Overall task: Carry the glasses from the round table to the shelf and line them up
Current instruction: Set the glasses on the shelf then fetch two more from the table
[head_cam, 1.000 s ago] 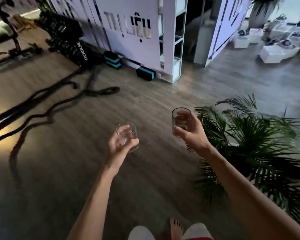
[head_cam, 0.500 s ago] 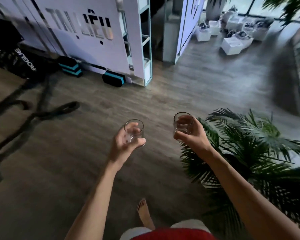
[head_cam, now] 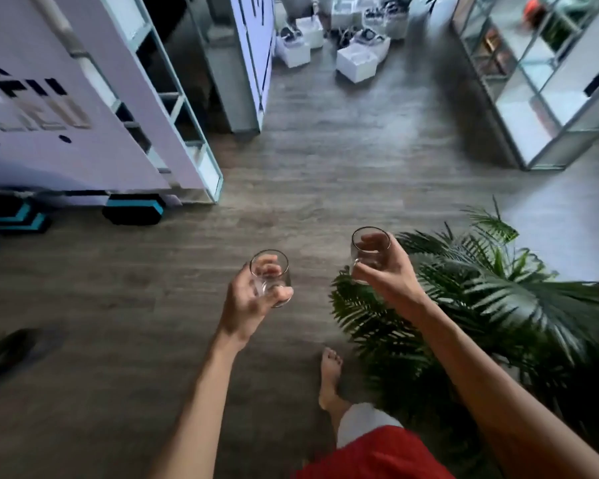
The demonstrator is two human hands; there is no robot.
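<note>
My left hand grips a small clear glass, held upright over the wooden floor in front of me. A second clear glass sits upright in my right hand, slightly higher and further right. Both glasses look empty. A glass-and-metal shelf unit stands at the upper right, some way ahead. The round table is not in view.
A large potted palm crowds the right side, under my right arm. A white partition with an open frame and black-and-teal blocks stands at the left. White boxes lie on the floor far ahead. My bare foot is forward.
The view has swung right and forward: the partition slid left, the glass shelf unit came into view at the right. Both hands still hold their glasses in about the same pose.
</note>
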